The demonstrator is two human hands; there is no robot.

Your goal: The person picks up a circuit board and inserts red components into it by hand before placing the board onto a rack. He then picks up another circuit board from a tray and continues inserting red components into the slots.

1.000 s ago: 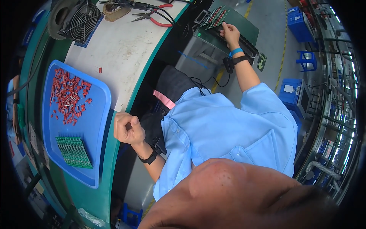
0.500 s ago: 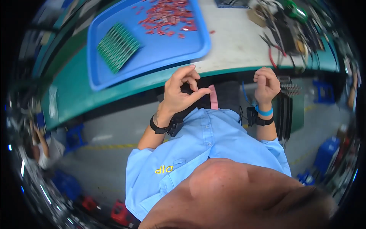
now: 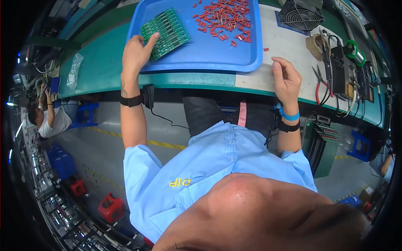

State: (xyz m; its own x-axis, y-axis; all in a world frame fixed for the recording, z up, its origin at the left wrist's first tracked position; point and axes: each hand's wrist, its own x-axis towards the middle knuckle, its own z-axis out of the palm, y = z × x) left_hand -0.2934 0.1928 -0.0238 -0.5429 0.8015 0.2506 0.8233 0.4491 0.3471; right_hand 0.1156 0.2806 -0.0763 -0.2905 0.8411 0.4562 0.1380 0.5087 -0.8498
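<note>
My left hand (image 3: 137, 52) is at the near left edge of a green circuit board panel (image 3: 171, 35), its thumb on top and the other fingers curled at the edge. The panel, made of narrow rows, lies on the left side of a blue tray (image 3: 209, 65). Many small red box-shaped capacitors (image 3: 228, 16) with wire leads are spread over the tray's right side. My right hand (image 3: 287, 83) hovers above the table edge, right of the tray. Its fingers are loosely bent, thumb and index apart, with nothing seen between them. One stray red capacitor (image 3: 266, 49) lies just beyond its fingertips.
Red-handled pliers (image 3: 321, 85), a green solder spool (image 3: 355, 54) and cables crowd the table's right. A black fan (image 3: 302, 16) stands at the back. A clear plastic bag (image 3: 74, 71) lies far left. Below right is a board rack (image 3: 320, 146). Another person (image 3: 56, 117) sits at left.
My left hand has gone from in front of my body out to the left, onto the panel. My right hand has loosened from a closer curl. The view has shifted, showing the fan fully.
</note>
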